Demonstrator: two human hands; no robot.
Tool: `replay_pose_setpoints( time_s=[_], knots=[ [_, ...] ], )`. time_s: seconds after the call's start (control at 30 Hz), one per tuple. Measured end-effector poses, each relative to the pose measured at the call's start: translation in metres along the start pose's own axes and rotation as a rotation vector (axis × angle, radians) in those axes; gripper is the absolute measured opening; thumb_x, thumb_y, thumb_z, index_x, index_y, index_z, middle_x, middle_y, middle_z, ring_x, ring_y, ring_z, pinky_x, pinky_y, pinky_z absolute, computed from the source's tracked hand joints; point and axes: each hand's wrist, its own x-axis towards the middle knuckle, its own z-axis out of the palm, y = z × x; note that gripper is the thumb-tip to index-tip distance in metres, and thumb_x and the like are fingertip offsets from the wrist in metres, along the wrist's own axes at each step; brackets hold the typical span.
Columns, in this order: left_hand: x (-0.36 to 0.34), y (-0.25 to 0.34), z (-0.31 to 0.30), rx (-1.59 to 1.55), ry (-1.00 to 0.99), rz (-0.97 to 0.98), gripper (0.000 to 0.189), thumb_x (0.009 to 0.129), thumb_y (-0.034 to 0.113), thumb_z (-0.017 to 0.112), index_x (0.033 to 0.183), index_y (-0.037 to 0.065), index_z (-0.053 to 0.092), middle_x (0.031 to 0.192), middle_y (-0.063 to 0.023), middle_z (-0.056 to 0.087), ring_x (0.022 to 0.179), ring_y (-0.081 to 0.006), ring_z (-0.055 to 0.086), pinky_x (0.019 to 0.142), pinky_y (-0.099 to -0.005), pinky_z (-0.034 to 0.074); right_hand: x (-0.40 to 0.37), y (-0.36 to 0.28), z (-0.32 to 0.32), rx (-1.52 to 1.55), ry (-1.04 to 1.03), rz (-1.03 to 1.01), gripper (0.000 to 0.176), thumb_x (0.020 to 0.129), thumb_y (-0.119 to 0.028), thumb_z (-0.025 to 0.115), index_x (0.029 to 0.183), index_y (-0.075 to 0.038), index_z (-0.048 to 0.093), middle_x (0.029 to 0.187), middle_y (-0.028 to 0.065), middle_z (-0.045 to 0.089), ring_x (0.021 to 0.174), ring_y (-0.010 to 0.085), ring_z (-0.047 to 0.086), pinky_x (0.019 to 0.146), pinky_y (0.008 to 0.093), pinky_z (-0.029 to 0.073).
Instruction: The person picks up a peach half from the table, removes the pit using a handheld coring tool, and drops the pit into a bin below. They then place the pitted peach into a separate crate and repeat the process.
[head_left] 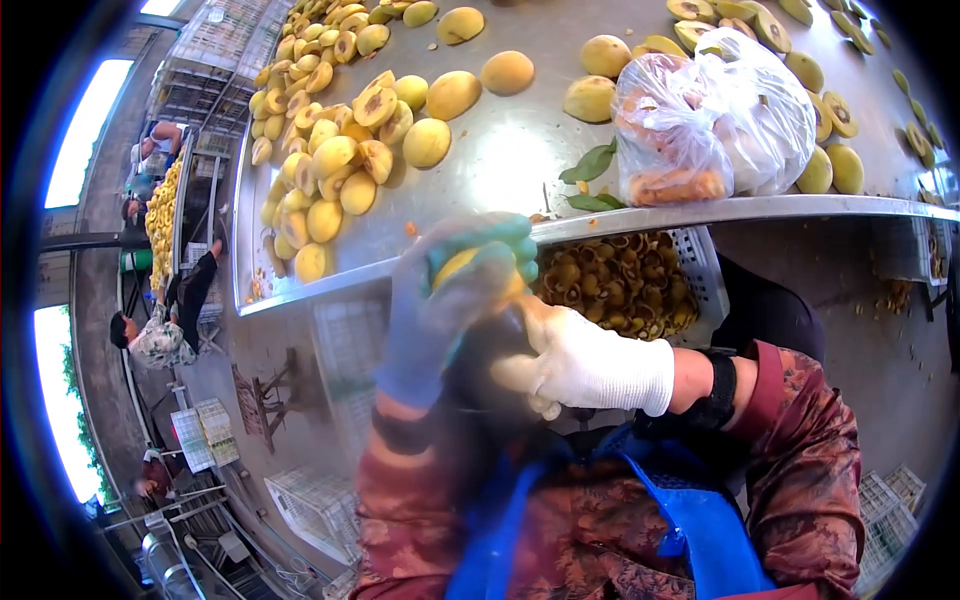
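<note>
My left hand (455,295), in a bluish-green glove and smeared by motion, is wrapped round a yellow fruit (468,268) just in front of the table's near edge. Beside it, touching or nearly touching the fruit, is my right hand (580,362) in a white glove with bare fingertips. Its fingers are curled, and what they hold, if anything, is blurred. Under the table edge, beyond my hands, a white crate (708,275) holds many brown fruit pieces (625,285). Yellow fruits, whole and halved, are heaped (335,160) on the metal table (480,190) at the left.
Clear plastic bags (720,120) with food inside sit at the table's near edge, beside green leaves (592,165). More halved fruits (840,115) lie at the right. People (165,338) work at another fruit-covered table at the far left. Crates (315,510) stand on the floor.
</note>
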Motion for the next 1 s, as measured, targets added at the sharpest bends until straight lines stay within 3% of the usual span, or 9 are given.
replay_pose_setpoints(
  time_s=[0.1,0.2,0.3,0.4,0.6,0.8,0.9,1.0],
  knots=[
    [0.005,0.007,-0.009,0.075,-0.083,-0.116,0.026,0.088,0.008,0.068,0.112,-0.002,0.063,0.108,-0.0123,0.068,0.094,-0.0169,0.066,0.082,-0.0287,0.054,0.001,0.004,0.003,0.326,-0.11,-0.02,0.026,0.09,-0.012,0.057,0.111,-0.001,0.047,0.059,-0.0025,0.046,0.049,0.0097,0.047,0.045,0.0267,0.042],
    [0.007,0.006,-0.018,0.073,-0.181,-0.169,0.028,0.088,0.009,0.069,0.112,-0.002,0.063,0.11,-0.0126,0.068,0.097,-0.0168,0.066,0.084,-0.0286,0.054,0.0,0.002,0.002,0.375,-0.172,0.04,0.01,0.09,-0.012,0.057,0.093,-0.007,0.048,0.059,-0.005,0.043,0.047,0.0077,0.044,0.043,0.0245,0.039],
    [0.009,0.009,-0.02,0.058,-0.247,-0.177,0.029,0.087,0.008,0.07,0.113,-0.004,0.063,0.11,-0.0129,0.068,0.098,-0.0169,0.065,0.085,-0.0283,0.054,0.001,0.012,0.0,0.499,-0.329,0.063,0.016,0.09,-0.011,0.057,0.081,-0.012,0.044,0.059,-0.0052,0.043,0.046,0.0062,0.043,0.043,0.0229,0.037],
    [0.008,0.007,-0.019,0.017,-0.248,-0.195,0.03,0.087,0.008,0.071,0.113,-0.004,0.063,0.11,-0.0125,0.068,0.098,-0.0164,0.065,0.086,-0.0279,0.053,-0.004,0.011,-0.003,0.604,-0.406,0.042,0.018,0.089,-0.011,0.057,0.079,-0.014,0.042,0.058,-0.0056,0.042,0.045,0.0058,0.041,0.042,0.0226,0.036],
    [0.007,-0.006,-0.02,0.048,-0.236,-0.07,0.028,0.087,0.006,0.07,0.112,-0.004,0.063,0.111,-0.0126,0.068,0.099,-0.0164,0.065,0.088,-0.0289,0.053,-0.009,-0.016,-0.002,0.26,-0.181,0.193,0.017,0.089,-0.012,0.058,0.078,-0.014,0.044,0.058,-0.0051,0.041,0.045,0.0061,0.04,0.04,0.0232,0.034],
    [-0.003,-0.005,-0.011,-0.072,-0.094,-0.035,0.028,0.087,0.006,0.07,0.112,-0.005,0.063,0.106,-0.0119,0.069,0.094,-0.0167,0.066,0.084,-0.0285,0.054,0.001,0.011,-0.002,0.476,-0.325,0.093,0.011,0.089,-0.013,0.058,0.088,-0.012,0.047,0.058,-0.006,0.042,0.044,0.0059,0.041,0.04,0.0231,0.034],
    [0.0,-0.011,-0.011,-0.13,-0.066,-0.09,0.029,0.086,0.007,0.07,0.112,-0.005,0.063,0.105,-0.0117,0.069,0.091,-0.0163,0.066,0.083,-0.0278,0.054,-0.001,-0.002,0.003,0.239,-0.108,0.111,0.011,0.09,-0.013,0.058,0.093,-0.011,0.048,0.058,-0.006,0.042,0.044,0.0059,0.04,0.04,0.0227,0.034],
    [0.002,-0.014,-0.009,-0.104,-0.013,-0.076,0.028,0.085,0.007,0.071,0.11,-0.004,0.064,0.103,-0.011,0.069,0.09,-0.0145,0.065,0.081,-0.0265,0.054,-0.001,-0.001,0.002,0.25,-0.095,0.083,0.011,0.09,-0.013,0.057,0.098,-0.01,0.049,0.058,-0.0058,0.042,0.044,0.006,0.04,0.041,0.0224,0.033]
  ],
)
